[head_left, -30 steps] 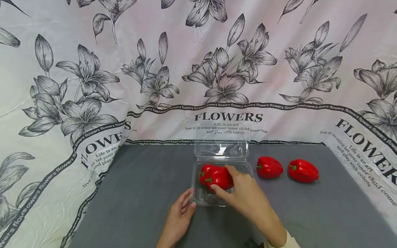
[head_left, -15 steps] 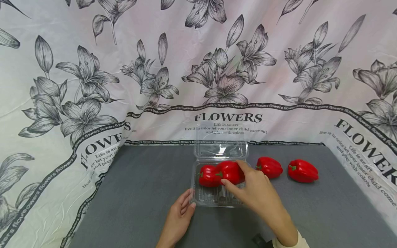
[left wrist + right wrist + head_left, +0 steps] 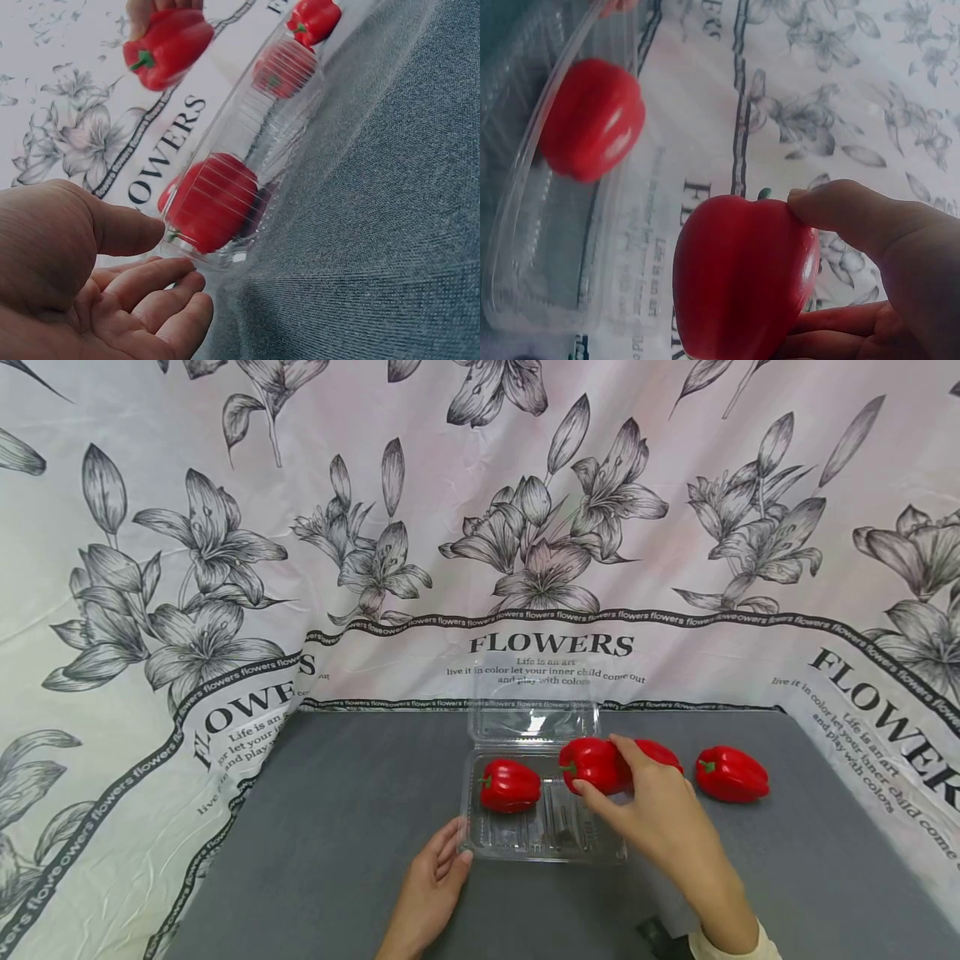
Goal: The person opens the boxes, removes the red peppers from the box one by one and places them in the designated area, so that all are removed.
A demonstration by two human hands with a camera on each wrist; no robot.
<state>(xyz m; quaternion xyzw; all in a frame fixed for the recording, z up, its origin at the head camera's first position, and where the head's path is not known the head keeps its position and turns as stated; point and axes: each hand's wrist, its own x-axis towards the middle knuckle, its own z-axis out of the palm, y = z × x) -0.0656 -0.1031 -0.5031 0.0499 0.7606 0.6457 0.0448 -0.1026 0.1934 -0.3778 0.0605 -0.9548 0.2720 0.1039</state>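
My right hand [image 3: 667, 814] grips a red bell pepper [image 3: 591, 763] with a short green stem, raised over the right side of a clear plastic clamshell container [image 3: 525, 839]. In the right wrist view the thumb lies by the stem end of this held pepper [image 3: 742, 277], with fingers beneath. Another red bell pepper [image 3: 510, 787] lies on its side in the container's left half. My left hand [image 3: 431, 885] pinches the container's front left corner; in the left wrist view the thumb and fingers of that hand [image 3: 112, 277] meet its rim.
Right of the container lie two more bell peppers: a nearer one [image 3: 662, 753], partly hidden by my right hand, and a farther one [image 3: 732, 774]. The transparent lid [image 3: 534, 718] stands raised at the back. A flower-printed cloth [image 3: 375, 660] hangs behind the grey table [image 3: 337, 827].
My right hand has moved the held pepper rightward, away from the pepper inside, to the container's right side. The left hand has stayed at the corner.
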